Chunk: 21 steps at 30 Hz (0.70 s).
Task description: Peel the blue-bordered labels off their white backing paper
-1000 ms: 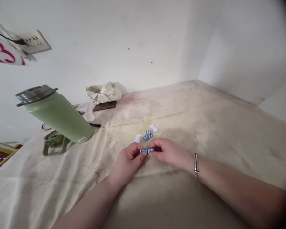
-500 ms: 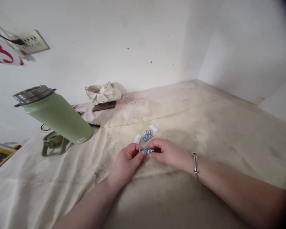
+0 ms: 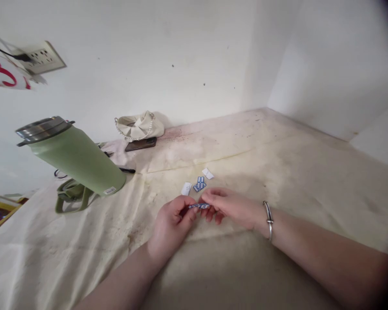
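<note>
Both my hands meet over a stained cream cloth (image 3: 278, 181) on the table. My left hand (image 3: 171, 224) and my right hand (image 3: 228, 206) pinch a small blue-and-white paper piece (image 3: 198, 206) between their fingertips, now turned nearly edge-on. My right wrist wears a silver bracelet (image 3: 269, 215). Just beyond the hands lie another blue-and-white piece (image 3: 199, 184) and two small white scraps (image 3: 186, 188) (image 3: 208, 173) on the cloth.
A green tumbler (image 3: 74, 157) with a steel lid stands at the left over a green strap (image 3: 71, 196). At the back wall lie a cream pouch (image 3: 139, 126), a dark phone (image 3: 141, 144) and a black pen (image 3: 126, 170). A wall socket (image 3: 42, 57) is upper left.
The paper piece has been turned from flat to nearly edge-on between my fingers. My right hand has rotated, its fingers spreading a little; both hands stay in place.
</note>
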{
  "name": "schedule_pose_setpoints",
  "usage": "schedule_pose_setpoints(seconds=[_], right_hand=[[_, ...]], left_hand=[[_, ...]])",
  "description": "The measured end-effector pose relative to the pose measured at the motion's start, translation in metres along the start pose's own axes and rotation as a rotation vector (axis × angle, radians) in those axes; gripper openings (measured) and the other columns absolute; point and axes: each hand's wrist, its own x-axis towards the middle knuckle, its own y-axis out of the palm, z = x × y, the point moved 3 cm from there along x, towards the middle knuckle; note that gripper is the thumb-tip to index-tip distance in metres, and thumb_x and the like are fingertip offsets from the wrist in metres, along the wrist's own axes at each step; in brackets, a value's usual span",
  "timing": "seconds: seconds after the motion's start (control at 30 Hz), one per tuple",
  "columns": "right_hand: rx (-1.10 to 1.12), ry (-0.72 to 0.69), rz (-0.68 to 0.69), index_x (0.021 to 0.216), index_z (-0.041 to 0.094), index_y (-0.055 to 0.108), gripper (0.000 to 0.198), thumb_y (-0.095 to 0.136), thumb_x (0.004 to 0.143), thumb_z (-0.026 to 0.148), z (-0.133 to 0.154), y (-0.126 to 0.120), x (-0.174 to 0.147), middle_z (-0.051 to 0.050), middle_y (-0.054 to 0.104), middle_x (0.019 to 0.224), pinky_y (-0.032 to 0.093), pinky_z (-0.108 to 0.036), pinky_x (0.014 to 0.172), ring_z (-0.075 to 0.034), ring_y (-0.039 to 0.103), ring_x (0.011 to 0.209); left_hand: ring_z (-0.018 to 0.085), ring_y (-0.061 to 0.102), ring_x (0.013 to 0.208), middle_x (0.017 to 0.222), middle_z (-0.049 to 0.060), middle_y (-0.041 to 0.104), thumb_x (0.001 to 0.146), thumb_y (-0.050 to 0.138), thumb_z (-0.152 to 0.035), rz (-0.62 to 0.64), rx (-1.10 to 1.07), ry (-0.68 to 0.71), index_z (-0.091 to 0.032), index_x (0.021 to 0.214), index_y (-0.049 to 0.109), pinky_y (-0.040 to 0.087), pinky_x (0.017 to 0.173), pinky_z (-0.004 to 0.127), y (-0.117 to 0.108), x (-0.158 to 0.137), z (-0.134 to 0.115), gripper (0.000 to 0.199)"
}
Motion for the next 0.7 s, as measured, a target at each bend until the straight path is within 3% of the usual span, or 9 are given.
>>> schedule_pose_setpoints(seconds=[0.13,0.33,0.47,0.57,0.7], right_hand=[[-0.056,-0.020,-0.013,0.080,0.017,0.055,0.024,0.057,0.081,0.042,0.001,-0.002,-0.002,-0.002,0.060,0.075,0.043,-0.023,0.054,-0.013,0.057,0.067],[-0.114,-0.075,-0.033,0.079,0.019,0.053,0.026,0.051,0.083,0.044,0.001,-0.001,-0.001,0.000,0.058,0.071,0.043,-0.024,0.052,-0.013,0.055,0.063],[-0.415,-0.281,-0.417,0.080,0.020,0.056,0.024,0.045,0.086,0.040,0.004,-0.018,0.003,0.000,0.056,0.069,0.042,-0.026,0.056,-0.014,0.051,0.060],[-0.749,-0.440,-0.693,0.094,0.018,0.059,0.019,0.050,0.083,0.030,0.007,-0.033,0.006,-0.006,0.061,0.093,0.044,-0.031,0.073,-0.019,0.054,0.083],[-1.103,-0.395,-0.747,0.118,0.015,0.056,0.044,0.057,0.077,0.029,0.004,-0.045,0.020,-0.012,0.056,0.113,0.037,-0.039,0.091,-0.027,0.046,0.104]], left_hand=[[0.014,0.057,0.068,0.076,0.002,0.066,0.084,0.052,-0.025,0.010,0.044,-0.018,-0.020,0.085,0.060,0.043,0.062,0.025,0.001,0.000,0.003,0.010],[0.013,0.055,0.065,0.071,0.000,0.063,0.083,0.054,-0.027,0.015,-0.086,-0.098,-0.019,0.083,0.059,0.042,0.061,0.022,0.002,0.001,0.003,0.009],[0.010,0.051,0.058,0.063,-0.002,0.060,0.081,0.057,-0.028,-0.079,-0.208,-0.225,-0.018,0.080,0.057,0.038,0.055,0.019,0.001,0.004,0.005,0.010],[0.008,0.050,0.057,0.065,-0.001,0.062,0.080,0.059,-0.031,-0.165,-0.326,-0.282,-0.018,0.079,0.056,0.037,0.054,0.017,-0.002,0.006,0.010,0.013],[0.008,0.050,0.055,0.067,-0.001,0.064,0.077,0.061,-0.036,-0.249,-0.449,-0.328,-0.018,0.080,0.057,0.039,0.054,0.018,-0.005,0.008,0.016,0.019]])
